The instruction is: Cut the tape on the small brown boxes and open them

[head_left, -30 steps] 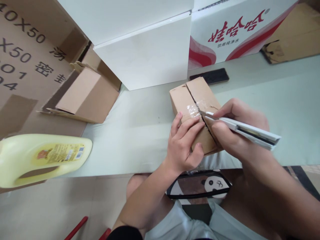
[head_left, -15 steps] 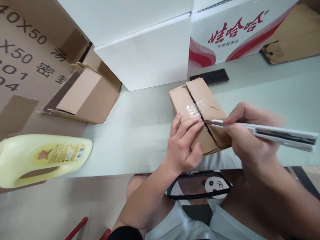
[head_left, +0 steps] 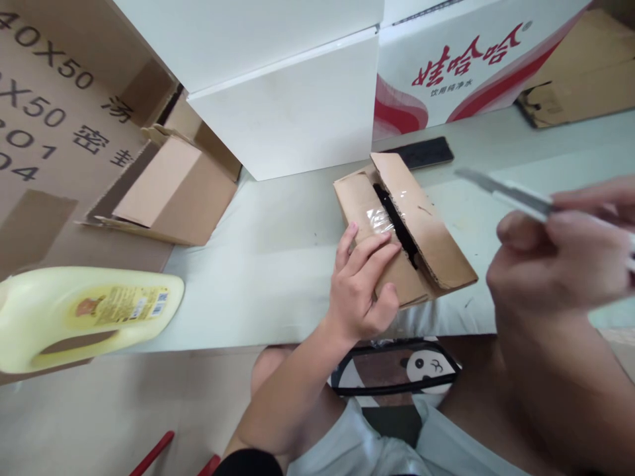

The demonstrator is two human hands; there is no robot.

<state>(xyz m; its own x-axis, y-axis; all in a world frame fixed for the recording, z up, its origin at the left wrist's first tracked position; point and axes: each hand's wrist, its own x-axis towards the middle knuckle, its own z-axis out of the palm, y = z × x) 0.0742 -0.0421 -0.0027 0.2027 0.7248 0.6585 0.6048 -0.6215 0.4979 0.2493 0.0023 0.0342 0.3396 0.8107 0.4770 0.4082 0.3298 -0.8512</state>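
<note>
A small cardboard box (head_left: 360, 198) lies on the table, with torn clear tape across its top. Its right flap (head_left: 421, 218) stands lifted, leaving a dark gap along the middle seam. My left hand (head_left: 364, 284) rests on the left flap with fingers spread, thumb near the front edge. To the right, my right hand (head_left: 565, 258) is closed round a white-handled utility knife (head_left: 516, 192), held above the table and apart from the box. The blade points left; the hand is blurred, and part of the handle is hidden by the fingers.
A black phone (head_left: 424, 153) lies behind the box. White cartons (head_left: 292, 112) and a red-and-white carton (head_left: 446, 59) stand at the back. On the left are an open cardboard box (head_left: 173, 192) and a pale yellow jug (head_left: 99, 311). Flattened cardboard (head_left: 590, 79) lies back right.
The knife has left the box's seam and moved right and up with my right hand. The right flap has risen, widening the gap. My left hand has barely moved.
</note>
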